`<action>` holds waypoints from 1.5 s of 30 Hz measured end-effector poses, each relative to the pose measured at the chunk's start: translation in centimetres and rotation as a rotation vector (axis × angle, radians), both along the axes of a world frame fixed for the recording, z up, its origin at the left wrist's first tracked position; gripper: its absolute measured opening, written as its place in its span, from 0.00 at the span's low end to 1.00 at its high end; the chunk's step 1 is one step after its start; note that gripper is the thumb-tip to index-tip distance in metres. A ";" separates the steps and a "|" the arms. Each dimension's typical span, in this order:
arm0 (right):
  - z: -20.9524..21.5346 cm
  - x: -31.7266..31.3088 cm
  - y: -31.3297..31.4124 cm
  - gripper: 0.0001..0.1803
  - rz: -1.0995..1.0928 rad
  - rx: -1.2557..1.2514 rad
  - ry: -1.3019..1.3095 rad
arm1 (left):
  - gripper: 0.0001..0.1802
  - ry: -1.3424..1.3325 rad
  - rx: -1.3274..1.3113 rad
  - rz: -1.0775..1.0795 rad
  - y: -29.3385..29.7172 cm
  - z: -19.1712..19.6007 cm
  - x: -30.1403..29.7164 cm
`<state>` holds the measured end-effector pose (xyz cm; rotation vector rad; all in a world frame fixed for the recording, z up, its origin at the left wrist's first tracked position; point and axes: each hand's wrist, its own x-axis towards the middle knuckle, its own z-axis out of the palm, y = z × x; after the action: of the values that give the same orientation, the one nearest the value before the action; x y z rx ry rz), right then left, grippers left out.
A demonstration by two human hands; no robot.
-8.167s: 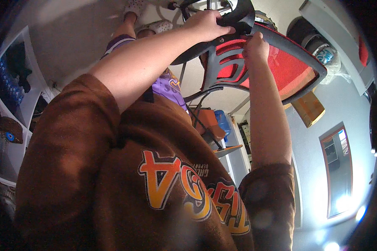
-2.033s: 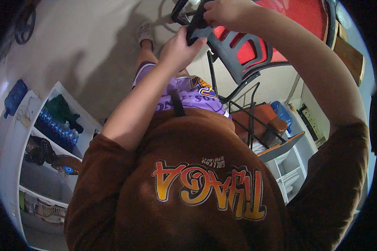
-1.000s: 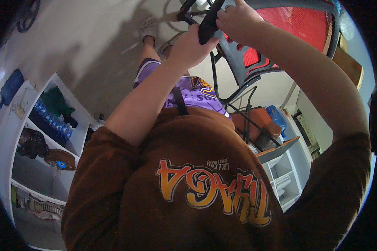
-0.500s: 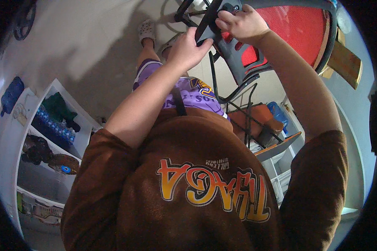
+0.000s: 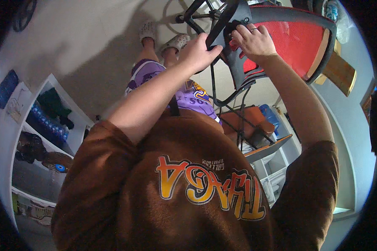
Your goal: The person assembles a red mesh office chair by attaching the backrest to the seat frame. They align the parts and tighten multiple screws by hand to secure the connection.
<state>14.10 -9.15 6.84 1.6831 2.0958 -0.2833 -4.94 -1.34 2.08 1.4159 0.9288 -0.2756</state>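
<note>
Left hand (image 5: 202,52): fingers closed around a long black plastic chair part (image 5: 220,27). Right hand (image 5: 254,42): fingers bent, close together, at the black-framed red mesh chair back (image 5: 295,48), just right of that part; cannot tell whether gripping.

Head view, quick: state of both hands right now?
Left hand: closed, holding the edge of a black chair part.
Right hand: partly curled at the red mesh chair back; cannot tell whether it grips anything.
</note>
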 end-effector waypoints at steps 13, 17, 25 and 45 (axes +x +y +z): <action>-1.9 0.7 -3.7 0.12 -0.231 0.231 -0.045 | 0.27 -0.043 -0.085 0.037 -2.6 -0.5 2.4; -1.9 -3.1 -4.2 0.08 -0.721 0.186 -0.158 | 0.28 -0.017 -0.015 -0.016 -2.2 0.1 3.1; -0.5 -6.0 -1.9 0.17 -1.305 -0.022 -0.031 | 0.30 0.024 -0.055 -0.103 -1.1 1.1 3.6; 3.8 -0.3 1.5 0.14 -0.389 -0.759 -0.133 | 0.31 0.054 -0.014 -0.173 -1.3 0.7 3.1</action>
<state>13.83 -7.70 10.61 1.5360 1.2879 -0.9225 -1.85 -2.61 2.81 1.4845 0.8472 -0.4512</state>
